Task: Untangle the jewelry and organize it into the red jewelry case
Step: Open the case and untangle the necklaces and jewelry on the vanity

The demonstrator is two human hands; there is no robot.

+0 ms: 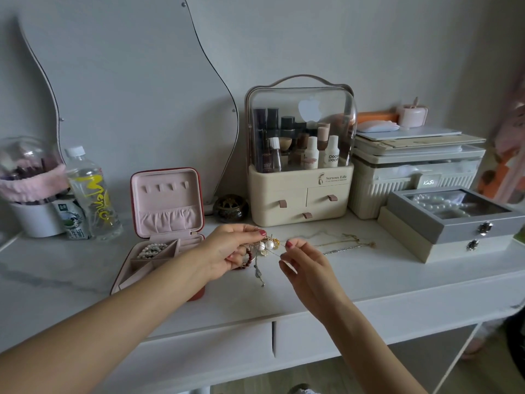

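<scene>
While the left hand (pixel 227 251) pinches the tangled jewelry cluster (pixel 265 247) between thumb and fingertips, keep that grip fixed as the anchor just right of the red jewelry case (pixel 159 251). With the right hand (pixel 301 260), thumb and forefinger closed on a fine chain strand (pixel 279 248) leading out of the cluster, draw slowly and away from the case, along the strand's own line. Avoid jerking; likely to tighten the knot. Where resistance is felt, slacken, then feed the strand back through the loop instead of pulling harder. Keep the two pearls (pixel 266 245) and the gold ornament clear of the strand. Note the red bead bracelet (pixel 247 258) caught under the left hand's fingers and the grey pendant strand (pixel 258 273) hanging from the cluster; free these separately.

Further right of the case, on the white tabletop (pixel 369 280): loose gold and silver chains (pixel 343 243), not yet sorted. Case open, lid upright; pearl bracelet (pixel 152 249) already in its rear-left compartment. Place each freed piece in an unoccupied compartment.
</scene>
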